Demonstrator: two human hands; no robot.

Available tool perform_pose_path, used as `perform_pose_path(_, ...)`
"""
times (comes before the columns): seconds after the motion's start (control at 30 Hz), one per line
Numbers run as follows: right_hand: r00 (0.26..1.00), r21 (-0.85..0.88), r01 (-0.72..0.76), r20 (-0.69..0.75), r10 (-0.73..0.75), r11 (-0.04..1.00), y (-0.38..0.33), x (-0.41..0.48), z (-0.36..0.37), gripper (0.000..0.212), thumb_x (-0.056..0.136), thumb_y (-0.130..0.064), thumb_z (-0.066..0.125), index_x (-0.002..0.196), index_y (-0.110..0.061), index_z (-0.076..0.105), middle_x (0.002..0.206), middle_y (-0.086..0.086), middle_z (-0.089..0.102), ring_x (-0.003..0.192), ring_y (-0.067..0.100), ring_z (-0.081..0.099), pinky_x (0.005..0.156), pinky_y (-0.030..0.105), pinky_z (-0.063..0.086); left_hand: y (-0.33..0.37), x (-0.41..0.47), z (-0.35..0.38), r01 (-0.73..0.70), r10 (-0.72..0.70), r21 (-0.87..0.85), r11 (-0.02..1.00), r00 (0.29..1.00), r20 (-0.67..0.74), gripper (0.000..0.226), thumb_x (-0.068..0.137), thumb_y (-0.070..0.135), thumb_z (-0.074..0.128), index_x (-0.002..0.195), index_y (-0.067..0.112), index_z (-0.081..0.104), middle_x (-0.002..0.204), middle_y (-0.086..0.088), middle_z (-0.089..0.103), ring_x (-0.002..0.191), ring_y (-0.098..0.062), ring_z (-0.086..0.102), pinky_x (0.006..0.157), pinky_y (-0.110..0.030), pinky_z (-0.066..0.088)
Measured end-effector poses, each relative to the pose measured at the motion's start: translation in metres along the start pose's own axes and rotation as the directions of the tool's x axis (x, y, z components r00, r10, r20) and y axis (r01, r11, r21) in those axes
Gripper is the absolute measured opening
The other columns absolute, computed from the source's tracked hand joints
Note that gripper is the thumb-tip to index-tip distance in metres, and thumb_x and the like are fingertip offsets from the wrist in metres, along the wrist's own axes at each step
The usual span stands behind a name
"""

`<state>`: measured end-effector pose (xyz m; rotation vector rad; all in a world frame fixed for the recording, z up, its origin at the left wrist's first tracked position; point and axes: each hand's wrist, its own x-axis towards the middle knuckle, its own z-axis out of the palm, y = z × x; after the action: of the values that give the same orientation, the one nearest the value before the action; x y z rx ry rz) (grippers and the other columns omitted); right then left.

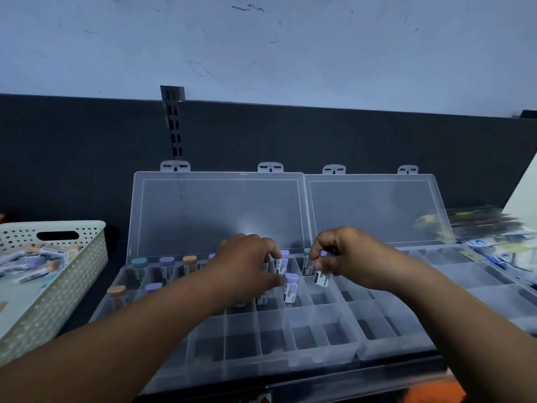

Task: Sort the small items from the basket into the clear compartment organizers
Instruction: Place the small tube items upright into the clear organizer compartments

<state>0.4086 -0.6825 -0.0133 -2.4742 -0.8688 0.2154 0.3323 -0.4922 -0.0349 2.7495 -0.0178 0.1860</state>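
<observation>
The small white-labelled plastic tube with a lilac cap, the held tube, hung cap-up and slightly tilted above the back rows of the clear plastic compartment organizer on the left. It was pinched near the cap by the curled fingers and thumb of the right hand and sat in no compartment yet.

Just beside it a second lilac-capped tube, the standing tube, stood upright in a cell. The left hand was bent down over it with a fingertip at its side. Blur hid whether those fingers gripped it or only steadied it.

More upright tubes with teal, lilac and orange caps filled cells along the back and left. The front cells looked empty.

To do this step well, the held tube probably wanted righting first. It should then be lowered base-first into a free cell next to the standing tube and let go only once the base was seated. The left hand would best stay clear of neighbouring caps, which looked easy to topple.

A second clear plastic compartment organizer lay touching on the right, both lids propped open. The cream perforated plastic basket at far left held more tubes.
</observation>
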Motion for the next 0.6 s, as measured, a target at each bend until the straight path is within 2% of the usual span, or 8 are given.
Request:
perform_pose_path(0.07,0.999,-0.069,0.012,0.036,-0.01,0.998,0.002,-0.001,0.001,0.017,0.089,-0.007,0.062,0.093,-0.022,0.07,0.084,-0.008,0.066,0.075,0.007,0.06,0.07,0.02,0.048,-0.001,-0.001,-0.001,0.006,-0.006,-0.006,1.0,1.0,-0.002,0.04,0.08,0.048,0.069,0.115,0.031,0.06,0.11,0.009,0.059,0.109,-0.013,0.05,0.1,-0.039,0.04)
perform_pose_path(0.13,0.999,-0.153,0.021,0.049,-0.014,0.988,0.004,0.001,0.006,0.025,0.088,-0.004,0.061,0.1,-0.025,0.07,0.093,-0.008,0.065,0.085,0.011,0.062,0.078,0.025,0.051,-0.004,-0.002,-0.003,0.009,-0.009,-0.033,0.999,1.0,-0.014,0.035,0.08,0.044,0.069,0.112,0.031,0.061,0.109,0.009,0.06,0.108,-0.013,0.052,0.098,-0.038,0.042)
perform_pose_path(0.2,1.0,-0.222,0.026,0.022,-0.022,0.975,0.006,0.003,0.015,0.025,0.086,-0.006,0.062,0.101,-0.024,0.068,0.096,-0.005,0.066,0.09,0.016,0.063,0.082,0.029,0.052,-0.01,-0.003,-0.004,0.018,-0.02,-0.074,0.997,1.0,-0.022,0.032,0.08,0.043,0.07,0.109,0.031,0.062,0.108,0.007,0.059,0.106,-0.013,0.053,0.096,-0.039,0.045)
perform_pose_path(0.3,0.999,-0.306,0.041,-0.013,-0.048,0.951,0.012,0.005,0.028,0.02,0.083,-0.006,0.06,0.094,-0.022,0.065,0.092,-0.001,0.066,0.086,0.019,0.06,0.075,0.028,0.048,-0.02,-0.004,-0.006,0.027,-0.03,-0.09,0.996,0.999,-0.039,0.032,0.08,0.044,0.07,0.107,0.03,0.062,0.107,0.007,0.059,0.103,-0.013,0.054,0.094,-0.039,0.046)
perform_pose_path(0.37,0.999,-0.325,0.031,-0.012,-0.037,0.945,0.015,0.005,0.032,0.021,0.082,-0.006,0.062,0.096,-0.021,0.066,0.094,-0.003,0.062,0.085,0.017,0.058,0.073,0.025,0.045,-0.026,-0.006,-0.007,0.023,-0.026,-0.046,0.999,0.998,-0.055,0.034,0.08,0.044,0.07,0.11,0.029,0.062,0.108,0.007,0.058,0.103,-0.013,0.053,0.095,-0.038,0.045)
perform_pose_path(0.5,1.0,-0.341,0.008,-0.022,-0.016,0.94,0.007,0.005,0.027,0.03,0.082,-0.019,0.07,0.11,-0.028,0.064,0.109,-0.006,0.054,0.087,0.014,0.055,0.081,0.026,0.047,-0.041,-0.013,-0.014,0.03,-0.028,0.03,0.999,0.996,-0.083,0.044,0.081,0.045,0.069,0.12,0.029,0.057,0.116,0.007,0.056,0.108,-0.013,0.049,0.097,-0.035,0.042)
perform_pose_path(0.6,0.994,-0.323,0.051,-0.074,-0.079,0.945,-0.017,0.01,0.017,0.034,0.085,-0.026,0.068,0.119,-0.029,0.06,0.111,-0.008,0.054,0.086,0.012,0.052,0.079,0.025,0.044,-0.055,-0.02,-0.025,0.036,-0.029,0.064,0.997,0.993,-0.112,0.052,0.082,0.046,0.068,0.128,0.028,0.053,0.127,0.006,0.053,0.116,-0.014,0.046,0.102,-0.035,0.038)
